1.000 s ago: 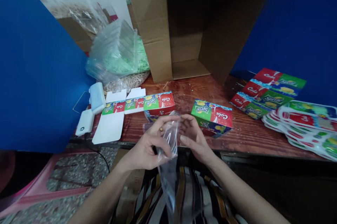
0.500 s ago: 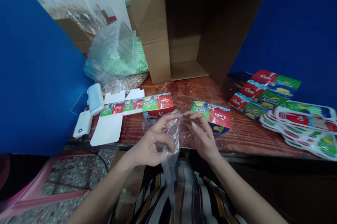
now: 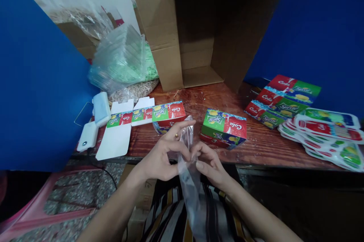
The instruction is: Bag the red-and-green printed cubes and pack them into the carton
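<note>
A clear plastic bag (image 3: 191, 185) hangs between my hands at the table's front edge, over my striped clothing. My left hand (image 3: 165, 153) is closed on its upper part, thumb and fingers gripping the film. Fingers of my right hand (image 3: 210, 166) pinch the bag's right side, close to the left fingertips. Just beyond the right hand stands a closed Sprite and Cola box (image 3: 223, 128). Behind the left hand lies another printed box (image 3: 169, 113), partly hidden by that hand. Flat, unfolded cartons (image 3: 115, 141) with white flaps lie farther left.
Several Cola and Sprite boxes (image 3: 284, 98) are stacked at right, beside a pile of printed packs (image 3: 332, 135). A large open cardboard box (image 3: 167, 44) stands at the back. Left are plastic trays (image 3: 119, 56), a white device (image 3: 87, 135) and a blue-white one (image 3: 101, 109).
My right hand has come down and left, from beside the bag's top to a pinch on the film. The box behind it shows more fully. The view has shifted slightly.
</note>
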### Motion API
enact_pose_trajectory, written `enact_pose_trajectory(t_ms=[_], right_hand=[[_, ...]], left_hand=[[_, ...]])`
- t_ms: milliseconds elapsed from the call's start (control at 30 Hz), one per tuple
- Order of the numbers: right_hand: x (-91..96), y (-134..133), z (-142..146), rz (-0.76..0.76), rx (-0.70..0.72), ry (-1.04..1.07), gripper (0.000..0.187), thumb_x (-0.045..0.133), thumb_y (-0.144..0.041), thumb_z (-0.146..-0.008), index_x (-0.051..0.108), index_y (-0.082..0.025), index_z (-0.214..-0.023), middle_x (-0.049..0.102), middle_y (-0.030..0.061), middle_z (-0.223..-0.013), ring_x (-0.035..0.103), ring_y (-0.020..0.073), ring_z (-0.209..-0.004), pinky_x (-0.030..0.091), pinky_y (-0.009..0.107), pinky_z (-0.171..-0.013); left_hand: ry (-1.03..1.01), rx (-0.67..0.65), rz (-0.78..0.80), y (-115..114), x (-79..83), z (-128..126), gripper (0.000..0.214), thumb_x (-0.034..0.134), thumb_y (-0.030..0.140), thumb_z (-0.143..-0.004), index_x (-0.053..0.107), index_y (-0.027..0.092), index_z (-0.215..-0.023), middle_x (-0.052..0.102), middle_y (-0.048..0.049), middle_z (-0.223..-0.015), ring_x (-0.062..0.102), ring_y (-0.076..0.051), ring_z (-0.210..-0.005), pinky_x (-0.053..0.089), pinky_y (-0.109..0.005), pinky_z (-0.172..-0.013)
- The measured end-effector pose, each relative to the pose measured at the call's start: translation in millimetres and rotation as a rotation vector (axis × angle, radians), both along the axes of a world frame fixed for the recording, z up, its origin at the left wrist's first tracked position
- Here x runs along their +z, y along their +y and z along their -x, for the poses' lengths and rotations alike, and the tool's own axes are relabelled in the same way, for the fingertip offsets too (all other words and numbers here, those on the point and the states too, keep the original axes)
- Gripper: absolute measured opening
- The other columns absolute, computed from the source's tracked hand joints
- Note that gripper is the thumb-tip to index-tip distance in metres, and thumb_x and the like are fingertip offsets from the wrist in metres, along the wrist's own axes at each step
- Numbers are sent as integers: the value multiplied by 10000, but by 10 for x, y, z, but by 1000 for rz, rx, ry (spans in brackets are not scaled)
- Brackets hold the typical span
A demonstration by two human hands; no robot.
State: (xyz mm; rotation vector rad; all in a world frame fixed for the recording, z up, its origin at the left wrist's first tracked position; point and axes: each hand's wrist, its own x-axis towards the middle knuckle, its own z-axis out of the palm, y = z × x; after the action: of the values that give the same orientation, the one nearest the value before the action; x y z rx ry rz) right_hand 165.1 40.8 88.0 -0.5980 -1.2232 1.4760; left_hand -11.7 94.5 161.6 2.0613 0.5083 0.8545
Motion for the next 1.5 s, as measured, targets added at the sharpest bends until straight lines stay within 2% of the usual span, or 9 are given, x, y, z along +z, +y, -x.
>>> enact_pose_trajectory(t_ms=[267,467,567,667,833,1033,1200,1367,1500], right_hand=[[-72,-163,-392,141,-29,-269,301,727,-453,-778,605,-180,-746,577,1,-674,512,113,-611,401,232,-564],[-58,-297,-835,342,-25,-67,264,724,-420,-801,630,-174,-818,482,-69,-489,354,40,-367,295,177,-400],[51,-289,-948,391,1,-139,244,711,-407,-824,655,-171,-854,410,-93,-454,283,27,-353,242,160,-372],[143,-265,-986,391,6,-213,267,680,-430,-850,664,-164,-873,381,-99,-438,273,27,-363,233,159,-382],[168,-250,-1043,361,-1,-375,291,659,-444,-866,681,-155,-891,470,-63,-502,368,42,-416,264,167,-409],[118,-294,-1250,416,19,-250,310,618,-422,-903,640,-180,-1096,428,-73,-549,343,52,-443,330,187,-471],[92,-300,-1377,424,-83,-111,282,704,-381,-836,626,-203,-1040,436,-55,-643,356,54,-502,282,166,-452],[90,-292,-1406,346,-99,-65,224,769,-320,-768,624,-204,-894,502,-37,-774,399,32,-483,383,173,-446],[77,-314,-1447,339,-103,-183,235,786,-291,-756,639,-206,-919,535,-22,-810,496,61,-587,419,166,-489]], left_hand=[[157,180,79,130,-25,199,172,656,203,-832,580,168,-681,618,-96,-1259,579,-237,-1169,444,-368,-974],[554,-275,303,218,-220,209,277,715,415,-786,680,210,-969,702,-17,-892,613,-164,-797,448,-250,-714],[470,-438,546,275,-375,80,624,610,633,-790,595,234,-1270,709,-51,-975,598,-152,-734,432,-237,-632],[384,-348,671,265,-470,-151,662,234,642,-940,611,211,-1271,712,-67,-914,583,-134,-680,419,-243,-612],[297,-358,489,122,-475,-521,292,673,465,-817,714,177,-831,665,-43,-891,583,-162,-854,423,-287,-795],[-126,-404,1200,120,-585,-590,309,774,286,-736,506,174,-843,644,-1,-684,654,-161,-691,470,-312,-744],[-253,-366,1255,168,-557,-602,366,828,258,-663,524,183,-852,603,36,-684,593,-111,-621,476,-304,-764],[233,-436,1244,78,-572,-659,520,497,647,-859,670,168,-962,461,68,-443,373,-82,-402,378,-256,-567],[515,-411,1064,69,-611,-628,496,664,642,-736,699,148,-758,464,64,-493,324,-63,-451,218,-236,-483]])
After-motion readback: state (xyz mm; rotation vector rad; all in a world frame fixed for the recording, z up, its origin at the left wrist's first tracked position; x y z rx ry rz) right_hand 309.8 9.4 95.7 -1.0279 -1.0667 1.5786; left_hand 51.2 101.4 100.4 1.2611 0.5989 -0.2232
